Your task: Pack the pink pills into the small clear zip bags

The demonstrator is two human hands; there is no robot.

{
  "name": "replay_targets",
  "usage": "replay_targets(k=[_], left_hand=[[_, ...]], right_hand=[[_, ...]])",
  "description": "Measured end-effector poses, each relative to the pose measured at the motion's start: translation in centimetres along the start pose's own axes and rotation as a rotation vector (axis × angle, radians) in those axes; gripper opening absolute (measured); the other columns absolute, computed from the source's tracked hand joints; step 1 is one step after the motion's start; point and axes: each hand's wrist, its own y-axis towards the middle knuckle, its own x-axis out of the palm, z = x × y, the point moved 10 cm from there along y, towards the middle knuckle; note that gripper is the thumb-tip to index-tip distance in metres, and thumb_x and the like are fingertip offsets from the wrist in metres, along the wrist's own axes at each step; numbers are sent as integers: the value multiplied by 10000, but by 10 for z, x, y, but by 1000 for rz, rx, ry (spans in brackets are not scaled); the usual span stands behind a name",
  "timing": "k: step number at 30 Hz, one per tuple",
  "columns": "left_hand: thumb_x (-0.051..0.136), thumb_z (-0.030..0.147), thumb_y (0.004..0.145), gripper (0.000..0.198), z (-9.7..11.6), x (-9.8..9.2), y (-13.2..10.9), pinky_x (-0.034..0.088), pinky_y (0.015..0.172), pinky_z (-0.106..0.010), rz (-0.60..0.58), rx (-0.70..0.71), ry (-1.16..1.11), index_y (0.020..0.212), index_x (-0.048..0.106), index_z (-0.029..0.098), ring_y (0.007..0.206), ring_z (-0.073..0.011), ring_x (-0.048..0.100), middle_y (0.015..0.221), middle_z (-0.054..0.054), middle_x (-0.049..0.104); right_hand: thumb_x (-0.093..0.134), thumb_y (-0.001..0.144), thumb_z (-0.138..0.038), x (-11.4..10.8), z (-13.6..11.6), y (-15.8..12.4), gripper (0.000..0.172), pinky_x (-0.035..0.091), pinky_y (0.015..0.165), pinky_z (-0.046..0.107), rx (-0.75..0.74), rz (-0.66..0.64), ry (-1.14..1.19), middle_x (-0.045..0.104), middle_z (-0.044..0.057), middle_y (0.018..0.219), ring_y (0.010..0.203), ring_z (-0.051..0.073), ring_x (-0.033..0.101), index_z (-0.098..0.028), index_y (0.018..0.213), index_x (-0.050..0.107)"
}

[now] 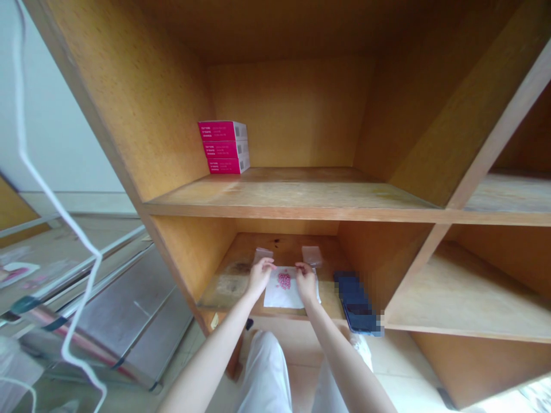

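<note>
On the lower shelf (224, 287) of a wooden cabinet lies a white sheet (284, 295) with a small heap of pink pills (284, 280) on it. My left hand (259, 276) rests at the sheet's left edge, fingers curled toward the far corner. My right hand (305, 280) sits at the sheet's right side, fingertips pinched close to the pills. Whether either hand holds a pill is too small to tell. Two small clear bags (263, 254) (311, 255) lie just behind the hands.
Three pink boxes (224, 147) are stacked at the back left of the upper shelf (301, 195). A dark phone-like object (357, 303) lies right of the sheet. A metal rack (107, 310) stands left; a white cable (51, 195) hangs in front.
</note>
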Motion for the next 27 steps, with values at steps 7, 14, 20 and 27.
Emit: replay_targets(k=[7,14,20,27], left_hand=[[639,-10,499,285,4,-24,19,174,995,-440,38,51,183,666,621,222,1068,-301,464,795,-71,621],[730,117,485,275,3,-29,20,-68,993,-517,31,84,361,708,631,242,996,-321,509,779,-55,638],[717,198,554,136,-3,-29,25,38,990,-514,40,67,432,626,606,225,914,-299,550,625,-42,608],[694,301,590,131,-3,-30,24,12,990,-508,43,71,442,575,586,229,834,-275,564,552,-17,587]], right_hand=[[413,688,-210,-1,0,0,231,442,772,311,-7,11,-5,641,64,837,816,200,585,-183,819,602],[409,695,-213,-1,-2,0,229,439,779,308,-10,6,-3,641,59,839,817,198,586,-191,822,598],[403,690,-211,-1,-1,0,236,436,769,305,4,-2,-10,640,64,839,815,199,586,-181,828,592],[403,686,-212,-1,-2,-1,243,433,766,300,5,-9,0,639,66,843,814,197,587,-176,832,594]])
